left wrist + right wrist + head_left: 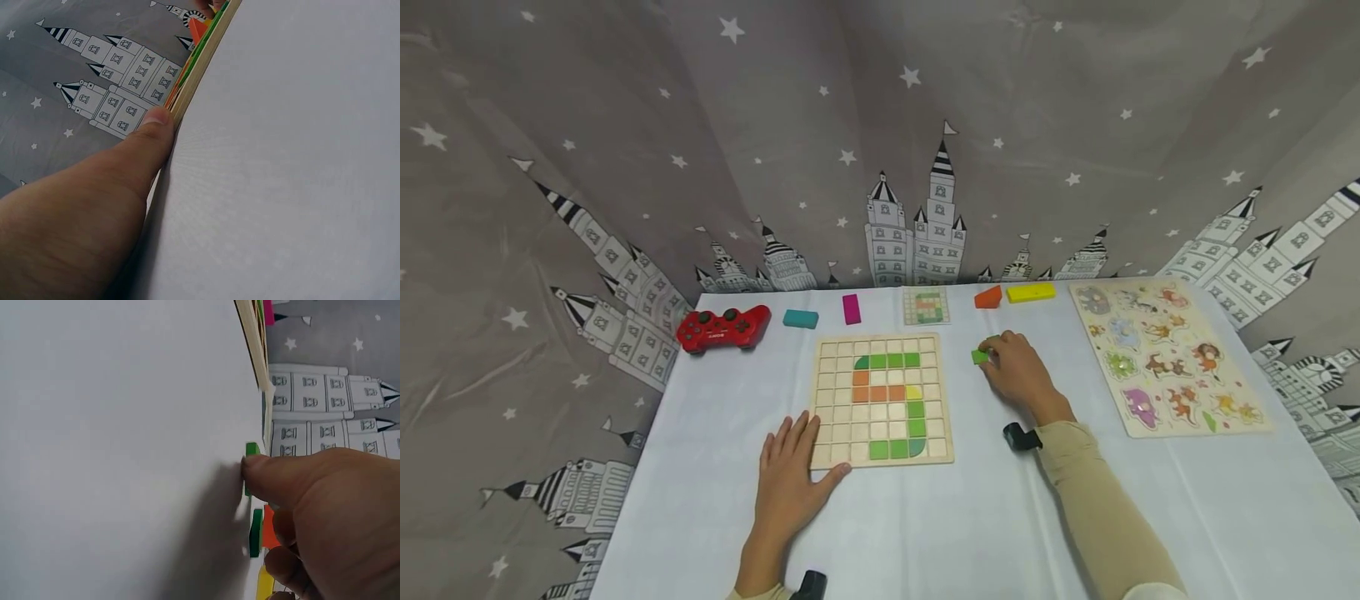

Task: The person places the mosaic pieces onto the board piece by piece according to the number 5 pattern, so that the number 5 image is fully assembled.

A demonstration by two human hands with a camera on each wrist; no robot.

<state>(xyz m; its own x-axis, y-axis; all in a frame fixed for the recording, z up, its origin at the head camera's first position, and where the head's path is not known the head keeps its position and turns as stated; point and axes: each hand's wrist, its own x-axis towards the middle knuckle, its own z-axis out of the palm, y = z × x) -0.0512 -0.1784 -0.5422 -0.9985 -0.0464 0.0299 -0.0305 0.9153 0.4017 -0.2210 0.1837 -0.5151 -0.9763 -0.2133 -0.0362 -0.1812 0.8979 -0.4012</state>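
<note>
Two fingertips of the right hand [1021,375] pinch a green block [980,356] on the white tablecloth [925,533], right of the wooden grid board [936,400]. Left hand [790,475] lies flat, fingers spread, thumb against the board's near left corner.

A: Head cam looks forward and down over the whole white-clothed table [925,533].

B: Yep, wrist cams sit right at cloth level, super close. Left one shares the square wooden grid puzzle board [882,398] edge [199,69]; right one catches its edge [253,344] too.
</note>
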